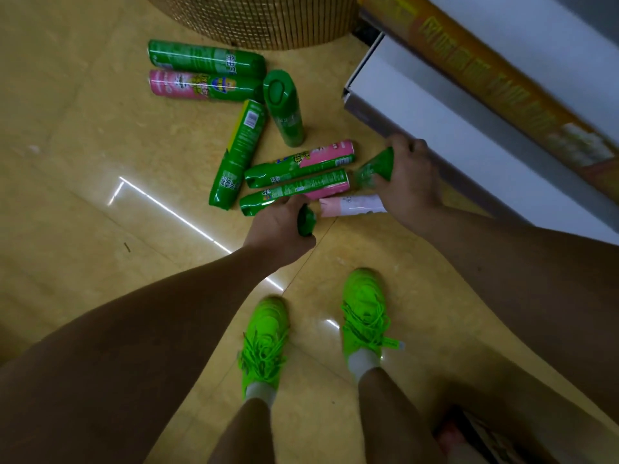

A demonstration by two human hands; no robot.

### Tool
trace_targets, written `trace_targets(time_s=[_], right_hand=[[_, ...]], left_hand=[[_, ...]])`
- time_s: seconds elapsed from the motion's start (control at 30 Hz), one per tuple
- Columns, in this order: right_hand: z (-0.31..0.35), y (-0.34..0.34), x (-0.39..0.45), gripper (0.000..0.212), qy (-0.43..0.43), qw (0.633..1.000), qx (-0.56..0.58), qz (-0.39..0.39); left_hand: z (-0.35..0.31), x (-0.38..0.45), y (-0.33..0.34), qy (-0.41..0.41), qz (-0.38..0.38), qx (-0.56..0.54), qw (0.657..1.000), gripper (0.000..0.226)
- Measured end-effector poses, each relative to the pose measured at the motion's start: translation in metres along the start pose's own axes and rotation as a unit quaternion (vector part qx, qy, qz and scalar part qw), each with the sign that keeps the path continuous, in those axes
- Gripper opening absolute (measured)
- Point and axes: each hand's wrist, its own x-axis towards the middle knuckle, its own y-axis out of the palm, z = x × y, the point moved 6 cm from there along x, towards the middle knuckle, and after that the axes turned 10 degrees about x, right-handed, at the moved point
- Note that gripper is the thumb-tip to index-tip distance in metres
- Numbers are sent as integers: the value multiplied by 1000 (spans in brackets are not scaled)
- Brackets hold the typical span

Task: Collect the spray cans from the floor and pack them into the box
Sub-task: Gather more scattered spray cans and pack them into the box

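Note:
Several green and pink spray cans lie on the yellow floor. My left hand point(279, 226) grips the green cap end of a pink-and-white can point(351, 205) lying nearest to me. My right hand point(407, 175) is closed around another green can point(376, 167), blurred, held just above the floor beside the white box point(378, 95). Two green-and-pink cans point(301, 165) lie side by side just beyond my left hand. One green can point(284, 107) stands upright, another point(239, 154) lies slanted, and two more point(204, 73) lie at the back.
A round woven gold-coloured base point(264, 18) stands behind the cans. A long yellow printed carton point(495, 78) lies against the white box on the right. My feet in bright green shoes point(315, 333) stand on the floor below the hands.

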Motion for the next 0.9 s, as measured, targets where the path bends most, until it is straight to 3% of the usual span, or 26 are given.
trace_targets(time_s=[0.43, 0.6, 0.9], right_hand=[[-7, -79, -126, 51, 122, 981, 97, -118], [-37, -112, -205, 55, 220, 953, 133, -158], [-106, -182, -386, 52, 345, 893, 185, -221]], left_hand=[[-82, -42, -77, 145, -7, 74, 987, 56], [-154, -78, -89, 243, 16, 104, 964, 50], [-318, -182, -88, 390, 79, 122, 909, 62]])
